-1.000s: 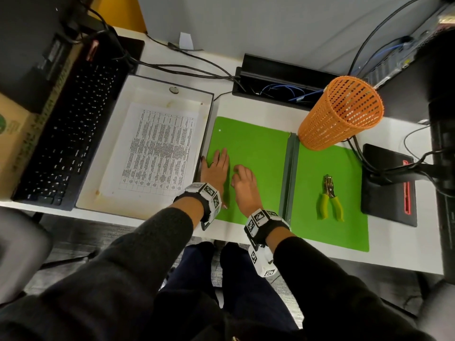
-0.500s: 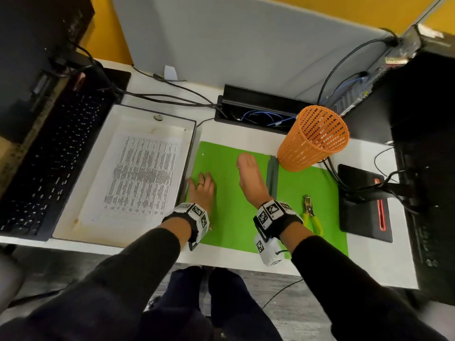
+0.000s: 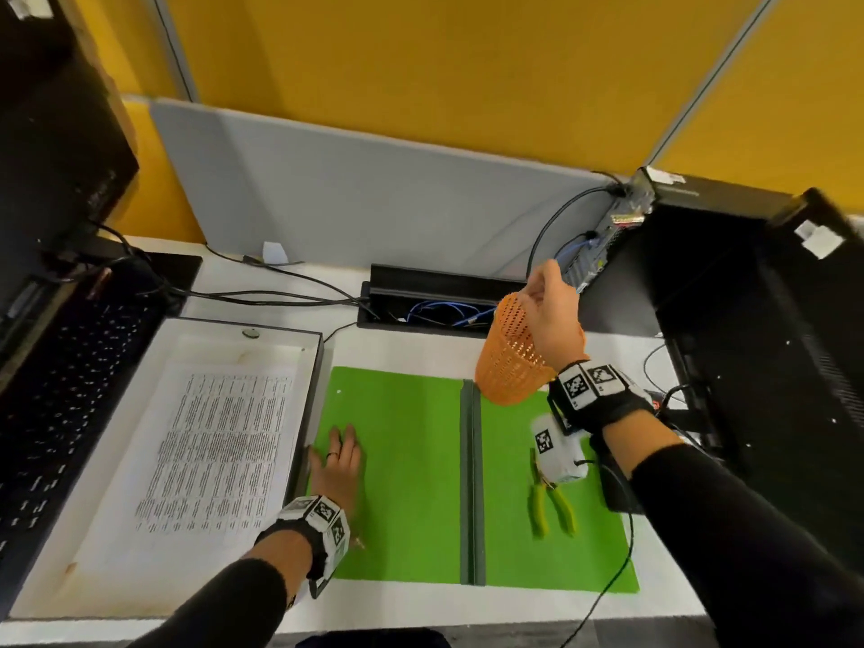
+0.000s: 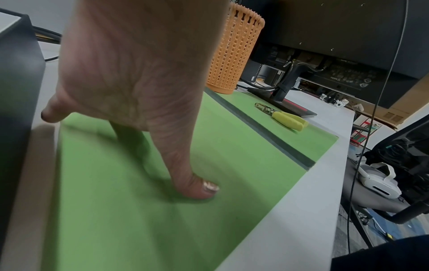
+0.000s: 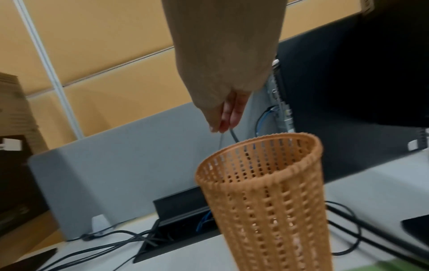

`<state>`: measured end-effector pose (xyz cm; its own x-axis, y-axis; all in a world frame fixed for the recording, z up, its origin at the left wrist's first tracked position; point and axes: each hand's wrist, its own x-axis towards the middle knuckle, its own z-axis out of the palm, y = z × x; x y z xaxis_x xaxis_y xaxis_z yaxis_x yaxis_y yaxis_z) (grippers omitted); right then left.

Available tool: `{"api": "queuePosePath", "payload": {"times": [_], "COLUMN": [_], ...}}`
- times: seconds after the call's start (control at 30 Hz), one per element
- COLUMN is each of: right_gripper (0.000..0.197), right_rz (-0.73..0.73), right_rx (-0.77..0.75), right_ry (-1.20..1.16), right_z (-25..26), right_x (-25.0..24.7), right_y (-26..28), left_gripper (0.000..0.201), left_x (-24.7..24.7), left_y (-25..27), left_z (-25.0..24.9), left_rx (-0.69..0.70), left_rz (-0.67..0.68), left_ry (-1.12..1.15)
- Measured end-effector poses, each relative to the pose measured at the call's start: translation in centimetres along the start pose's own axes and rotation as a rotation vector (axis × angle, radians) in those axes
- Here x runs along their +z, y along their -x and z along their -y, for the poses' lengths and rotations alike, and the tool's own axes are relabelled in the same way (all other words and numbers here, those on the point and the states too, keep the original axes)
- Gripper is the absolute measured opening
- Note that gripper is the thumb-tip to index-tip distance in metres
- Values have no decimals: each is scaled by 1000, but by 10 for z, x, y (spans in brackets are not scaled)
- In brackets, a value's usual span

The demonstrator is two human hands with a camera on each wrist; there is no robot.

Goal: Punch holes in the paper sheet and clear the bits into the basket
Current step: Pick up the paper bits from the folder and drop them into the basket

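Basket (image 3: 509, 362) stands below right hand (image 3: 551, 315), fingers loosely together; left hand (image 3: 339, 463) lies flat.

Orange perforated basket (image 3: 507, 362), bright green mat (image 3: 402, 460) — yellow-green-handled punch (image 3: 551, 500).

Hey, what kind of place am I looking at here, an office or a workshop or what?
Most likely an office cubicle desk. A black keyboard lies at the left, a grey partition backs the desk under yellow wall panels, and a cable tray of wires is set into the desktop.
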<state>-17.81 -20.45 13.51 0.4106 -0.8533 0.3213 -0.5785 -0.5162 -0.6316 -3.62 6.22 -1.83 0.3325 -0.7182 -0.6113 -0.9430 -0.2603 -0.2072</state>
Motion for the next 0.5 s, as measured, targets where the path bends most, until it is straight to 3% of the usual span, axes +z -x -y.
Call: {"api": "queuePosePath", "payload": {"times": [0.2, 0.33, 0.5], "right_gripper": [28, 47, 19], "right_rz": [145, 178, 222], "right_rx": [106, 132, 157], "right_ry": [132, 141, 151], "right_z": [-31, -41, -34], "right_x": [-17, -15, -13], "right_y": [-13, -12, -15], "left_gripper": [93, 131, 139], "left_x": [2, 6, 9], "left_y": [-1, -3, -3], "left_z": [-2, -1, 1], "left_rx": [1, 12, 31], "left_rz": [-12, 29, 29], "left_ry": [-28, -90, -96]}}
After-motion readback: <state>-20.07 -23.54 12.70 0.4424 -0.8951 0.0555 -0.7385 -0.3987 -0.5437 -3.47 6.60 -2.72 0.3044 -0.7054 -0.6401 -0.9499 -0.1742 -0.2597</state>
